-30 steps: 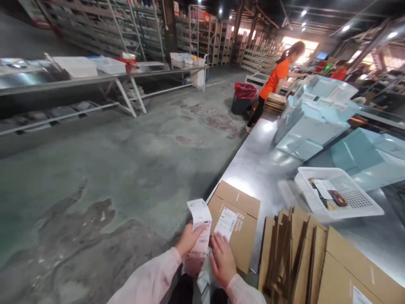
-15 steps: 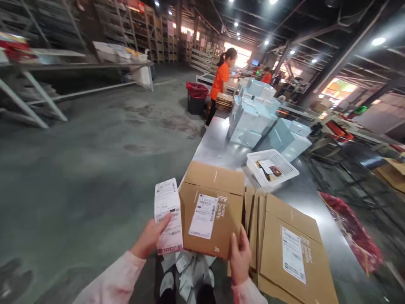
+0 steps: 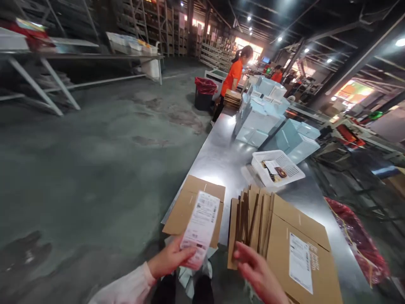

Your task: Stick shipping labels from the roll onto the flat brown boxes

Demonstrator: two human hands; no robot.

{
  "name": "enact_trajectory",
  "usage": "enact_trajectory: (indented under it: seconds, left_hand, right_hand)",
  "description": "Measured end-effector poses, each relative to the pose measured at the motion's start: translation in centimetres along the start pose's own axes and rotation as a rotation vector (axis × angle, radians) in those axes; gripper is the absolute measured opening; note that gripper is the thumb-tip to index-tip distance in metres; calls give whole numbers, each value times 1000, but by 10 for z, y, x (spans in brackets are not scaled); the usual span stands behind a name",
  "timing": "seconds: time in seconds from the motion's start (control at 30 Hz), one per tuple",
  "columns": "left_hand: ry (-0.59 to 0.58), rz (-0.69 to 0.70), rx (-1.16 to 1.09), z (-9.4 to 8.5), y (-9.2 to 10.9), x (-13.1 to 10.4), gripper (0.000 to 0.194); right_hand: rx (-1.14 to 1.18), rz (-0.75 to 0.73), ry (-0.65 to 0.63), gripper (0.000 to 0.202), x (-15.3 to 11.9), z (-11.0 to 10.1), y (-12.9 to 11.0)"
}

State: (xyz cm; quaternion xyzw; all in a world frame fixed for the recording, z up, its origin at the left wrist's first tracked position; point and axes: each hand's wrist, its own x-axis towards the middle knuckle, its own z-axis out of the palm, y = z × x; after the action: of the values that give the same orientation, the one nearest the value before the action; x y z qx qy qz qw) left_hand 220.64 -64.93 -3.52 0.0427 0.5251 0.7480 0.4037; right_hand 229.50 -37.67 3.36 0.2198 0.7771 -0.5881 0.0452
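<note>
My left hand (image 3: 172,256) is closed on a strip of printed shipping labels (image 3: 202,221), thumb on top near its lower end. Behind the strip lies a flattened cardboard box (image 3: 180,211) at the table's near left corner; the labels cover part of it. My right hand (image 3: 257,268) is open and slightly blurred, its fingers apart beside the row of leaning flat boxes (image 3: 253,215). Whether the fingertips touch that row I cannot tell. To the right, a flat box (image 3: 281,228) bears a white shipping label (image 3: 300,261) next to white lettering.
On the metal table (image 3: 218,145) stand a white plastic basket (image 3: 257,162) holding cards and stacked pale blue boxes (image 3: 259,116). A person in orange (image 3: 232,76) stands beyond, near a lined bin (image 3: 204,99). Red plastic wrapping (image 3: 360,245) hangs at the right edge.
My right hand has let go of the labelled box it held and moved right and down. My left hand has brought the label strip rightward, over a flat box showing no label.
</note>
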Motion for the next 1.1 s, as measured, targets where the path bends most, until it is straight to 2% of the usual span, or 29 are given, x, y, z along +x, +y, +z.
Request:
enact_trajectory:
  seconds: [0.03,0.1,0.13,0.2,0.27,0.33,0.4,0.53,0.7,0.77,0.9,0.97,1.03,1.1]
  left_hand:
    - [-77,36,68,2,-1,-1,62]
    - [-166,91,151,2,-2,-3,58]
    - [-137,106,141,0,-2,-3,59]
    - [70,123,41,-8,-4,1,64]
    - [322,98,-67,-15,-10,8,59]
    - [453,54,-92,-19,-18,16,50]
    - [513,52,-83,-18,-27,22,46]
    - [560,101,-76,-11,-47,31,47]
    - [788,127,-3,-17,-70,50,54]
    - [749,102,-33,-24,-78,59,49]
    - [493,-46,-158,-41,-108,59,62]
    - [438,-126,-177,-45,-132,44,63]
    - [418,-186,-176,-47,-157,19,62]
    - [399,-225,-167,-47,-177,-11,59]
  right_hand:
    - [88,-13,-130,69,7,39,-4]
    - [230,-15,-179,64,16,98,-4]
    - [267,-14,-170,60,18,117,-1]
    - [270,-2,-234,55,23,138,9]
    - [210,-25,-313,54,31,143,17]
    - [120,-70,-284,51,45,141,19]
    - [0,-127,-236,46,60,138,15]
    - [-183,-207,-271,40,76,136,9]
    - [-220,-264,-209,33,94,145,36]
    - [-273,-343,-116,28,118,152,52]
    - [-410,-436,110,29,192,167,73]
    - [-459,-418,172,30,227,172,78]
    - [-511,-399,219,35,253,176,81]
    - [-547,-380,264,54,264,180,82]
